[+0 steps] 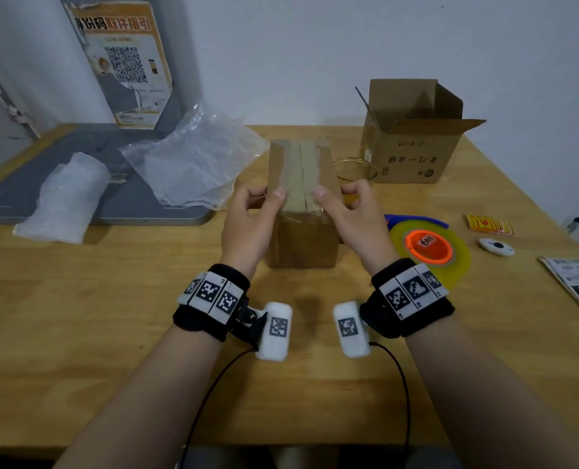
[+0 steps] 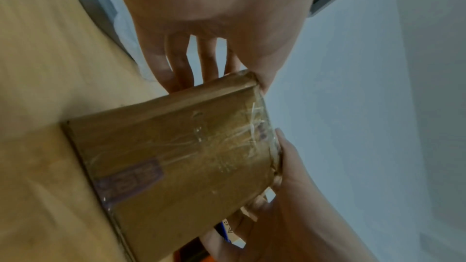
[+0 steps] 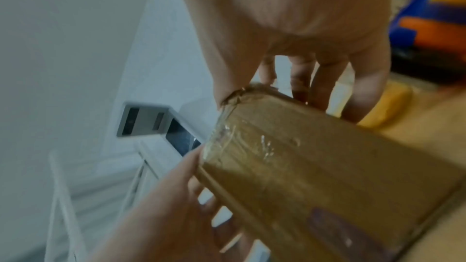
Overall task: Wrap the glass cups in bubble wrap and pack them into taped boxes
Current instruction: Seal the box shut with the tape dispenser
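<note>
At the middle of the desk (image 1: 78,333): one closed box (image 1: 301,238), upright, clear tape across its top seam and down the near face. Left hand (image 1: 247,218) and right hand (image 1: 352,214) each take a corner of the top, thumb on the taped face, fingers curled round the side; both grips grasping the box, neither released.

Step in hand, as judged: pressing the tape flat to finish sealing this box. Contents hidden; a wrapped cup is presumably inside.

Behind right: one open box (image 1: 413,154), flaps up, interior not visible from here. One bare glass cup (image 1: 354,174) stands between the two boxes, just beside the open one, unwrapped.

Left side: one loose sheet of bubble wrap (image 1: 193,157) and one wrapped bundle (image 1: 68,201), both partly on a grey mat (image 1: 119,211).

Right side: one tape roll (image 1: 428,248) with an orange core, near the right hand; stickers (image 1: 489,225); a small white object (image 1: 496,247); a printed paper (image 1: 575,286).

Next move, as judged: set the sealed box aside, lay the bare cup on the loose sheet, roll it up, and lower it gently into the open box before taping.
</note>
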`<state>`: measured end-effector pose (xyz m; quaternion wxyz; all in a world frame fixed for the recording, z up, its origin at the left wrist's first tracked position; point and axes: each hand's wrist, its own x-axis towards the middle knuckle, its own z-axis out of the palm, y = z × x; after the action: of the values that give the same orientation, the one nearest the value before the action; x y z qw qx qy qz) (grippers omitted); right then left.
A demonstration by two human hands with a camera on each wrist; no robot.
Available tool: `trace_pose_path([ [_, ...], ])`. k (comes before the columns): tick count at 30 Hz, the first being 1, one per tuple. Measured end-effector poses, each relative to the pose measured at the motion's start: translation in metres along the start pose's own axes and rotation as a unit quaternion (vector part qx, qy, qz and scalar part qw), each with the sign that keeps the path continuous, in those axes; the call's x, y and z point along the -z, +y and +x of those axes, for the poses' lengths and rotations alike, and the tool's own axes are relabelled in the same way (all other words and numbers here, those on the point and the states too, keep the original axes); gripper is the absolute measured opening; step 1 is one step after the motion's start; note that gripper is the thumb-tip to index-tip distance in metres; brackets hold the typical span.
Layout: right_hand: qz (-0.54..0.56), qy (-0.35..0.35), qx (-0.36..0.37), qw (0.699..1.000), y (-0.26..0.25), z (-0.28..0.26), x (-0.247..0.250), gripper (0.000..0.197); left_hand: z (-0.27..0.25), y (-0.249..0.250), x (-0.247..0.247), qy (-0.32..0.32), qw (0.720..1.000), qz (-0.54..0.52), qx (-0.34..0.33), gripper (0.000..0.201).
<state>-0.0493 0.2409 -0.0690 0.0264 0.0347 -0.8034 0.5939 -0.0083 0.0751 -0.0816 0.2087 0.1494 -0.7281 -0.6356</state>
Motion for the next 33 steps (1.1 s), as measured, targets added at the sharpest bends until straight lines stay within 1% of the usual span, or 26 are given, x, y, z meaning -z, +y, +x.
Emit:
trace_pose_path([
  [2, 0.071, 0.015, -0.009, 0.997, 0.005, -0.001, -0.004, 0.039, 0.0, -0.003, -0.001, 0.0, 1.0, -0.013, -0.003, 0.02],
  [4, 0.114, 0.022, -0.018, 0.993, 0.009, -0.001, -0.007, 0.034, 0.001, -0.004, -0.002, 0.004, 0.999, -0.034, -0.008, 0.012],
  [7, 0.143, 0.029, -0.026, 0.989, 0.012, 0.002, -0.01, 0.023, 0.004, -0.007, -0.004, 0.003, 0.999, -0.04, -0.034, 0.017],
  [9, 0.147, 0.038, -0.022, 0.988, 0.014, 0.005, -0.015, 0.024, 0.006, -0.012, -0.004, -0.006, 0.998, -0.039, -0.039, 0.019],
  [12, 0.158, 0.042, -0.03, 0.986, 0.016, 0.006, -0.022, 0.032, 0.007, -0.017, -0.005, -0.012, 0.998, -0.039, -0.05, 0.026],
  [15, 0.154, 0.044, -0.034, 0.987, 0.021, 0.011, -0.023, 0.036, 0.008, -0.02, -0.009, 0.013, 0.997, -0.017, -0.077, 0.027],
  [17, 0.157, 0.038, -0.032, 0.986, 0.023, 0.014, -0.022, 0.033, 0.007, -0.023, -0.013, 0.023, 0.997, 0.008, -0.075, 0.028],
  [20, 0.151, 0.027, -0.038, 0.987, 0.026, 0.017, -0.021, 0.031, 0.008, -0.031, -0.014, 0.021, 0.997, 0.037, -0.07, 0.023],
  [23, 0.125, 0.015, -0.087, 0.988, 0.035, 0.023, -0.021, 0.029, 0.015, -0.036, -0.01, 0.008, 0.998, 0.047, -0.04, 0.018],
  [26, 0.056, -0.034, -0.132, 0.989, 0.042, 0.024, -0.016, 0.025, 0.019, -0.031, -0.006, 0.0, 0.999, 0.051, 0.002, 0.018],
  [28, 0.017, -0.067, -0.146, 0.987, 0.038, 0.022, -0.006, 0.025, 0.017, -0.021, -0.004, -0.004, 0.999, 0.026, 0.027, 0.018],
  [29, 0.012, -0.069, -0.144, 0.987, 0.035, 0.022, -0.002, 0.03, 0.014, -0.014, -0.002, -0.003, 0.999, 0.001, 0.035, 0.018],
  [30, 0.023, -0.059, -0.139, 0.988, 0.03, 0.022, 0.003, 0.031, 0.013, -0.007, -0.001, 0.0, 0.999, -0.022, 0.033, 0.019],
  [31, 0.043, -0.049, -0.13, 0.989, 0.023, 0.02, 0.006, 0.026, 0.01, -0.002, 0.0, 0.0, 0.999, -0.037, 0.017, 0.02],
  [32, 0.053, -0.041, -0.116, 0.991, 0.015, 0.018, 0.007, 0.026, 0.007, 0.004, 0.002, -0.01, 0.999, -0.041, -0.012, 0.024],
  [33, 0.044, -0.043, -0.095, 0.994, 0.008, 0.016, 0.007, 0.035, 0.006, 0.006, 0.002, -0.032, 0.998, -0.025, -0.05, 0.029],
])
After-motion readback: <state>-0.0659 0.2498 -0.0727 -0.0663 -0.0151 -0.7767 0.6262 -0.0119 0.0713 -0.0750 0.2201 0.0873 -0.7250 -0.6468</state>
